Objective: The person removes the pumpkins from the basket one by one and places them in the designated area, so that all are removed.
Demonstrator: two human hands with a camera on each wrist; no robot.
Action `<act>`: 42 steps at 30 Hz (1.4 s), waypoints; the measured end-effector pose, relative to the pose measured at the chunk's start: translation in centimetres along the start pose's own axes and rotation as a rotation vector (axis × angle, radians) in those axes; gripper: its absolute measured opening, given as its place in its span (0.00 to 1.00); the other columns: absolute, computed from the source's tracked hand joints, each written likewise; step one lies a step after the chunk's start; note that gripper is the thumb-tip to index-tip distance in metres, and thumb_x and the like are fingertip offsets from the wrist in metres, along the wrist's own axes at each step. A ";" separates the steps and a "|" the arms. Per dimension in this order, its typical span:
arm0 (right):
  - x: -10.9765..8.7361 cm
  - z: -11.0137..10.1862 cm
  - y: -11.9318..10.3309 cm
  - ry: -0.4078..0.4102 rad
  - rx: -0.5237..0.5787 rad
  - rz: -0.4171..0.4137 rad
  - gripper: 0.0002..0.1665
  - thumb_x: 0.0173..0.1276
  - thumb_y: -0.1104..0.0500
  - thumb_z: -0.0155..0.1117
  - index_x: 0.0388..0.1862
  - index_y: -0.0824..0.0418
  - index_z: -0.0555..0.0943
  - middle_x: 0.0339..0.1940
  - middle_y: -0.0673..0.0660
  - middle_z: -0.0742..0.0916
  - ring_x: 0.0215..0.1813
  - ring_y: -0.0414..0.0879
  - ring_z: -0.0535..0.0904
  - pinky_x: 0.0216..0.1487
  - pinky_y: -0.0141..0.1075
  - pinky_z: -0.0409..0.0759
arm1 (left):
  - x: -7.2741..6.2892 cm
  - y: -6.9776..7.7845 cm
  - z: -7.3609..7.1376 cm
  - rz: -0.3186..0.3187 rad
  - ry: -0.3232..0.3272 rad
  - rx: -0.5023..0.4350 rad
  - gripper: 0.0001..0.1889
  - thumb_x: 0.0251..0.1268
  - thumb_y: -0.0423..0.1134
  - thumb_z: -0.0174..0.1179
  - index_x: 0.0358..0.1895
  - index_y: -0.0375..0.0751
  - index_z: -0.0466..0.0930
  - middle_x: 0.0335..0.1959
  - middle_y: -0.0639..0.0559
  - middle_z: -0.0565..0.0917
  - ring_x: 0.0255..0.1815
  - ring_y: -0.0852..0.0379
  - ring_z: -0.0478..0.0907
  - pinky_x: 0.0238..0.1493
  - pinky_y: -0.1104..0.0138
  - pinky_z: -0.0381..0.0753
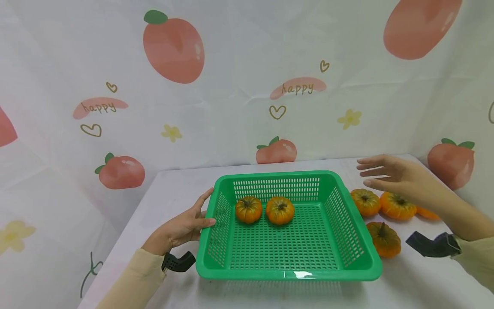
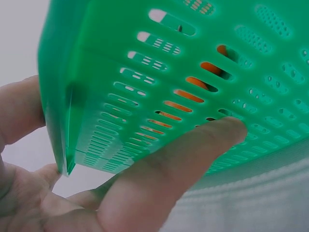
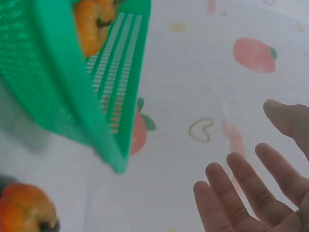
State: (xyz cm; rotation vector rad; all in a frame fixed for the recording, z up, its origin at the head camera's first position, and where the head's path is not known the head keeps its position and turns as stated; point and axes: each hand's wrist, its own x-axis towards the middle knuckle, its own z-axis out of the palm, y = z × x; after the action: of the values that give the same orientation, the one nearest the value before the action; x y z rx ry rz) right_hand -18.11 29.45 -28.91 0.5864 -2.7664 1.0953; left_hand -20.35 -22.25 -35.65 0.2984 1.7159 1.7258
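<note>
A green plastic basket [image 1: 285,274] with slotted walls stands in the middle of the head view, and two small orange pumpkins [image 1: 248,210] lie inside against its far side. My left hand [image 1: 185,227] grips the basket's left rim, thumb over the edge. In the left wrist view, a finger [image 2: 193,150] of that hand lies along the outside of the slotted wall. My right hand [image 1: 393,174] hangs in the air beyond the basket's right side, its fingers extended and holding nothing. Below it several more pumpkins [image 1: 397,206] sit on the table.
A white-covered table [image 1: 170,189] carries everything. Behind it hangs a white cloth [image 1: 231,128] printed with peaches, hearts and flowers. One greenish-orange pumpkin [image 1: 384,239] lies close by the basket's right wall. Each wrist wears a black device [image 1: 179,262].
</note>
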 end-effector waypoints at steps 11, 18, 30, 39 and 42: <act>2.5 2.3 -3.5 -0.028 0.107 -0.095 0.24 0.68 0.60 0.64 0.63 0.55 0.74 0.57 0.48 0.82 0.52 0.26 0.78 0.44 0.27 0.81 | -0.1 0.0 0.0 0.005 -0.007 0.003 0.51 0.71 0.31 0.55 0.75 0.74 0.24 0.73 0.26 0.54 0.55 0.42 0.80 0.53 0.45 0.78; 4.2 4.0 -5.5 -0.084 0.193 -0.169 0.23 0.67 0.61 0.66 0.61 0.57 0.76 0.57 0.53 0.83 0.53 0.32 0.80 0.49 0.27 0.80 | 0.0 0.0 0.0 0.006 -0.015 -0.002 0.51 0.71 0.31 0.54 0.75 0.75 0.24 0.73 0.26 0.53 0.55 0.42 0.79 0.53 0.45 0.77; 6.8 8.1 -6.9 -0.216 0.313 -0.180 0.22 0.63 0.60 0.69 0.56 0.60 0.77 0.58 0.57 0.82 0.56 0.52 0.81 0.52 0.38 0.82 | -0.2 0.1 0.0 0.013 -0.026 -0.007 0.51 0.71 0.31 0.54 0.75 0.73 0.23 0.73 0.26 0.53 0.56 0.41 0.79 0.53 0.44 0.77; 7.8 10.9 -6.9 -0.307 0.345 -0.180 0.22 0.64 0.60 0.68 0.57 0.60 0.77 0.59 0.59 0.81 0.58 0.58 0.79 0.55 0.42 0.81 | -0.2 0.1 0.0 0.012 -0.028 -0.020 0.51 0.71 0.31 0.54 0.75 0.72 0.23 0.73 0.27 0.52 0.57 0.40 0.78 0.54 0.43 0.77; 8.2 11.7 -6.8 -0.322 0.349 -0.161 0.23 0.64 0.60 0.68 0.58 0.60 0.77 0.59 0.59 0.81 0.59 0.60 0.78 0.56 0.43 0.80 | -0.3 0.2 0.0 0.012 -0.029 -0.024 0.51 0.71 0.31 0.54 0.75 0.73 0.23 0.73 0.27 0.52 0.57 0.40 0.78 0.54 0.43 0.77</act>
State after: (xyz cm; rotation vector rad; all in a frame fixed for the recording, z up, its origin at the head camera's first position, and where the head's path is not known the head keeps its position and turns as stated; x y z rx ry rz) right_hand -22.52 14.40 -31.23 1.0942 -2.7263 1.5801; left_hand -20.16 -22.37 -35.42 0.3214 1.6746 1.7414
